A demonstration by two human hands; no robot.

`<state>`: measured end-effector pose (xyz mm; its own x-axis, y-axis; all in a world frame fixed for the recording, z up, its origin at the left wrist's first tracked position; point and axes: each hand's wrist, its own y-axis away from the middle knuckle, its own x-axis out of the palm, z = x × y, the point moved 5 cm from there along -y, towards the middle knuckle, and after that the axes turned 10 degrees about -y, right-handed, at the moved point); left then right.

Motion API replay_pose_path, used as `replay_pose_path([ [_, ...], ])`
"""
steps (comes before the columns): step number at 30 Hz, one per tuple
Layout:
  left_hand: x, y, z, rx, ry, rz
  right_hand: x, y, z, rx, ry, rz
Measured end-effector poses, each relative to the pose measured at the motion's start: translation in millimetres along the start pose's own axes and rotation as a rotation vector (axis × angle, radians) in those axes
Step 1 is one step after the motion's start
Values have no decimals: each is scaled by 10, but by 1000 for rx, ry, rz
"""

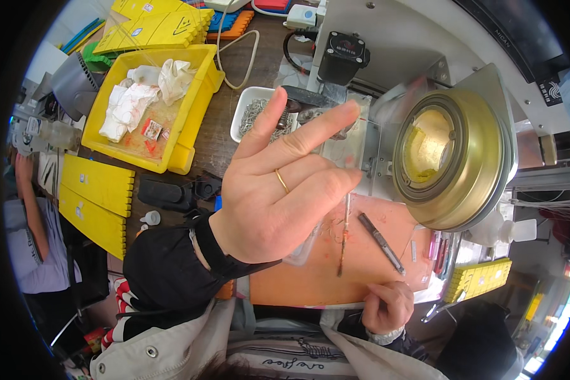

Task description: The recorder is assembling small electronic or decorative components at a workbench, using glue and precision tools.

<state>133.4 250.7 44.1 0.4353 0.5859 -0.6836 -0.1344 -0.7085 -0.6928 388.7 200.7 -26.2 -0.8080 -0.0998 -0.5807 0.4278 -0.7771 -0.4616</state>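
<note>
The light-grey metal machine housing (411, 38) stands beyond the left fingers, apparently set back to leave the near work surface accessible. The flat orange work mat (297, 285) lies below and nearer the body than the left fingertips, probably to protect the tabletop. The yellow plastic rectangular tray (193, 117) is left of the fingers; its raised walls likely confine the crumpled white sheets (130, 104) inside. The round gold-coloured metal drum (468, 152) is right of the left fingertips, its reflective recess facing them. The left hand (278, 177) is raised with its back to the view: the two far fingers spread apart, the nearer ones bend together, and whether they grip anything cannot be told. The white plastic bowl (239, 114) sits just beyond these fingers, presumably to contain its small silvery metal pieces (254, 117). The right hand (389, 307) is at the mat's near edge, fingers curled; their contents are hidden. The dark pen-shaped tool (381, 244) lies just beyond the right fingers, within easy reach. The slim brown rod (344, 237) extends below the left fingertips; contact with them cannot be confirmed.
</note>
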Motion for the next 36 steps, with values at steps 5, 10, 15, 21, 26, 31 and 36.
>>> replay_pose_path([
  [5, -32, 51, -62, -12, -103, -58, -4, 24, -10, 6, -7, -6],
  [10, 4, 37, -45, -18, -91, -45, 0, 21, -7, 6, -4, -7],
  [15, 37, 16, -31, -9, -90, -25, 5, -2, 18, 1, -9, 4],
  [21, 47, 12, -38, -11, -74, -25, 3, 13, -2, 6, 12, -3],
  [26, -20, 33, -61, -14, -116, -57, 8, 11, 13, -4, 8, -14],
  [31, 6, 38, -46, -29, -108, -28, 15, 16, 6, 9, 4, -18],
  [36, -12, 44, -63, -20, -159, -21, -2, 13, -26, 11, 14, -10],
])
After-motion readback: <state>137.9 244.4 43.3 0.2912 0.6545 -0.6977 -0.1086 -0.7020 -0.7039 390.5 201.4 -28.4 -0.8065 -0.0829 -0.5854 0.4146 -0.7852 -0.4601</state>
